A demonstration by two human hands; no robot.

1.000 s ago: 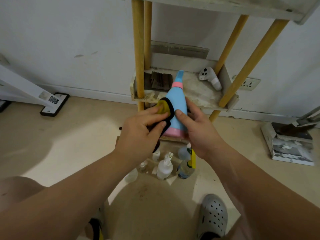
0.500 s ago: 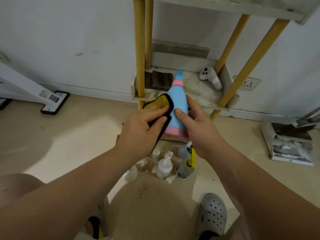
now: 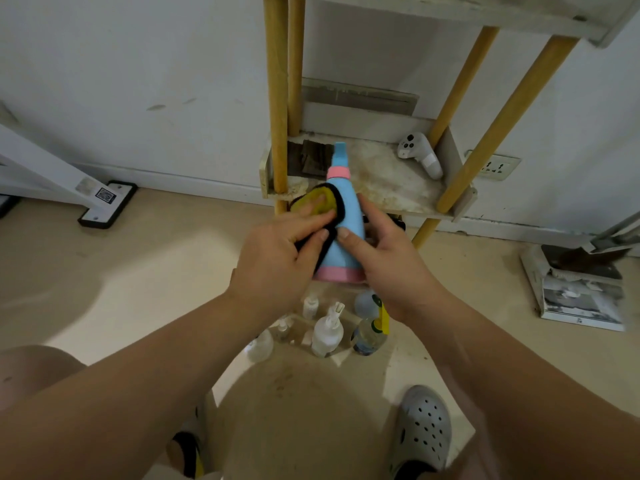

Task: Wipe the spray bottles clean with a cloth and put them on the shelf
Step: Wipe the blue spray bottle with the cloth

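Seen from above, a person's two bare forearms reach forward over a beige floor. The right hand (image 3: pixel 388 258) wraps its fingers and thumb round a light blue, cone-shaped plastic spray bottle with a pink collar and pink base (image 3: pixel 346 216), holding it upright in the air in front of the shelf. The left hand (image 3: pixel 277 261) presses a yellow cloth with a black edge (image 3: pixel 320 200) against the bottle's left side, fingers curled over the cloth and gripping it.

Just behind the bottle stands a narrow shelf unit with yellow wooden posts and worn white boards (image 3: pixel 408 199). On its middle board lies a white handheld controller (image 3: pixel 420 155) at the right, and a dark, flat object at the left, too unclear to identify.

Below the hands, on the floor, stands a cluster of small clear and white spray bottles (image 3: pixel 325 332). A grey perforated clog (image 3: pixel 424 427) shows at the lower right.
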